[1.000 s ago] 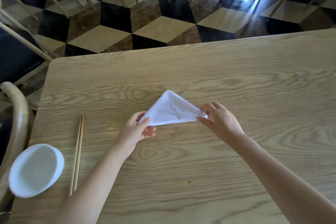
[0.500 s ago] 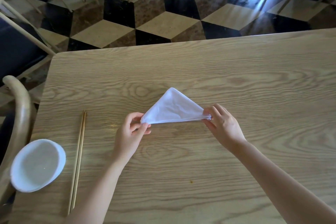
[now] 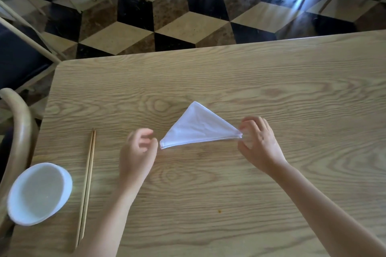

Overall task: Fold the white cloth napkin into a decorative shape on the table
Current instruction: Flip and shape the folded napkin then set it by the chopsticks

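The white cloth napkin (image 3: pixel 197 129) lies flat on the wooden table (image 3: pixel 271 81), folded into a triangle with its apex pointing away from me. My left hand (image 3: pixel 137 150) hovers just left of the napkin's left corner, fingers curled loosely and apart, holding nothing. My right hand (image 3: pixel 258 142) is at the napkin's right corner, fingers spread and blurred; its fingertips are beside or just touching that corner, with no clear grip on it.
A white bowl (image 3: pixel 38 193) sits at the table's near left edge, with a pair of wooden chopsticks (image 3: pixel 86 185) lying beside it. A curved chair back (image 3: pixel 18 123) stands left of the table. Chair legs and a checkered floor lie beyond the far edge.
Both hands pinched the napkin's corners before. Now the left hand has let go and drawn slightly left, and the right hand's fingers have opened at the right corner.
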### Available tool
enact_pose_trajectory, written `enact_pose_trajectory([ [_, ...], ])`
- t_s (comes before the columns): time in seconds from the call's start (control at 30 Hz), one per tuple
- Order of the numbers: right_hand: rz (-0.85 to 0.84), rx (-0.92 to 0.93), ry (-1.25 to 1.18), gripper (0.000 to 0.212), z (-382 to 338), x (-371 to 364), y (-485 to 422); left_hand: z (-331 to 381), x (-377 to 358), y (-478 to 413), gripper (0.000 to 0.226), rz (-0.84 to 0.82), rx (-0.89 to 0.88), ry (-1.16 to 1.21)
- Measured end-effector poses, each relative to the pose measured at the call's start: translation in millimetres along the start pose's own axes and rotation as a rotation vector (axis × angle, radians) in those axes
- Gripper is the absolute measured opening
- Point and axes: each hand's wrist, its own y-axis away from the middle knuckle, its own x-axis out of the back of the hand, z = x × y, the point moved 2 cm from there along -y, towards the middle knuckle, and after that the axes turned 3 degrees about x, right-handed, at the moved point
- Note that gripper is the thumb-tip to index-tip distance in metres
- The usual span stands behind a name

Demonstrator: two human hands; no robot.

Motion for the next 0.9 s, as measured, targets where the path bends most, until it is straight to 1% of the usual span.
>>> enact_pose_trajectory([
  [0.03, 0.03, -0.01, 0.013, 0.035, -7, 3, -3, 11, 0, -1, 0.026, 0.126, -0.155, -0.148],
  [0.07, 0.044, 0.002, 0.024, 0.042, -17, 3, -9, 23, -6, -1, 0.034, 0.188, -0.293, -0.224],
  [0.1, 0.033, 0.038, 0.035, 0.047, -29, -1, -19, 33, -22, -4, 0.039, 0.165, -0.387, -0.268],
  [0.13, -0.003, 0.087, 0.049, 0.049, -41, -11, -28, 40, -43, -6, 0.043, 0.1, -0.453, -0.311],
  [0.2, -0.132, 0.159, 0.096, 0.051, -57, -40, -41, 43, -85, -5, 0.047, -0.035, -0.475, -0.451],
  [0.27, -0.206, 0.194, 0.185, 0.051, -56, -63, -43, 35, -105, -9, 0.05, -0.085, -0.431, -0.592],
  [0.33, -0.22, 0.197, 0.25, 0.05, -48, -72, -41, 23, -106, -13, 0.051, -0.112, -0.403, -0.678],
  [0.47, -0.245, 0.226, 0.338, 0.057, -39, -66, -35, 6, -94, -19, 0.059, -0.104, -0.443, -0.793],
  [0.63, -0.276, 0.14, 0.368, 0.056, -15, -45, -8, -6, -82, -27, 0.063, -0.104, -0.489, -0.777],
  [0.77, -0.329, 0.092, 0.345, 0.06, -4, -35, 2, -3, -81, -26, 0.066, -0.147, -0.451, -0.716],
  [0.83, -0.324, 0.084, 0.314, 0.064, -5, -32, 1, 4, -80, -28, 0.066, -0.184, -0.4, -0.621],
  [0.9, -0.293, 0.073, 0.243, 0.064, -8, -29, -4, 22, -79, -30, 0.058, -0.176, -0.378, -0.442],
])
